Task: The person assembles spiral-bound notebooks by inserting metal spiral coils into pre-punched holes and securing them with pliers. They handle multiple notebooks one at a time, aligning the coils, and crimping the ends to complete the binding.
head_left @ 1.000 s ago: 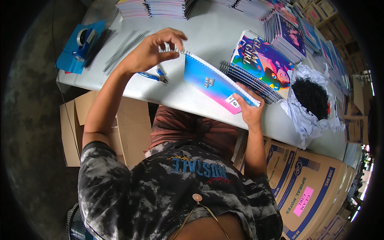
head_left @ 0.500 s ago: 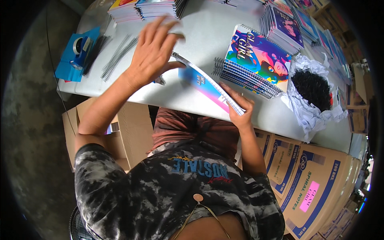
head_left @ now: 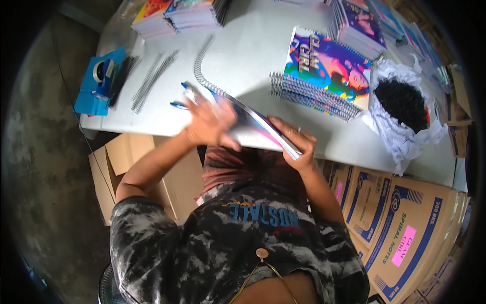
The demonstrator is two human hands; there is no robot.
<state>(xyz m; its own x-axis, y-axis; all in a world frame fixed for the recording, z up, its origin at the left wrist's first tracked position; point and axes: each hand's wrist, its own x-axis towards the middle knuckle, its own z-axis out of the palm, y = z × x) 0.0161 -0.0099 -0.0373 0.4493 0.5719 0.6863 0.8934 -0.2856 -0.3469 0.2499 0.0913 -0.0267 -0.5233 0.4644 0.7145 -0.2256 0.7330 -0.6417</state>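
Observation:
My right hand (head_left: pixel 298 143) is closed around the lower end of a thin notebook (head_left: pixel 268 127), which is tilted with its edge upward. From the notebook's far end a loose spiral coil (head_left: pixel 199 69) sticks out, curving up over the table. My left hand (head_left: pixel 211 121) is blurred by motion beside that end, its thumb apart from the fingers and nothing visible in its grip. Just behind it a hand tool with blue handles (head_left: pixel 178 105) shows, partly hidden by the fingers; its kind is unclear.
Loose coils (head_left: pixel 154 81) and a tape dispenser (head_left: pixel 103 78) on blue card lie at left. A stack of spiral notebooks (head_left: pixel 324 68) stands right of centre, beside crumpled paper holding a dark tangle (head_left: pixel 401 106). More notebook stacks (head_left: pixel 179 15) line the back. Cardboard boxes (head_left: pixel 400 228) flank me below the table.
My left hand has come down and toward me from above the notebook's far end. The long coil now shows sticking out there, and the blue-handled tool is in sight. The view has shifted slightly.

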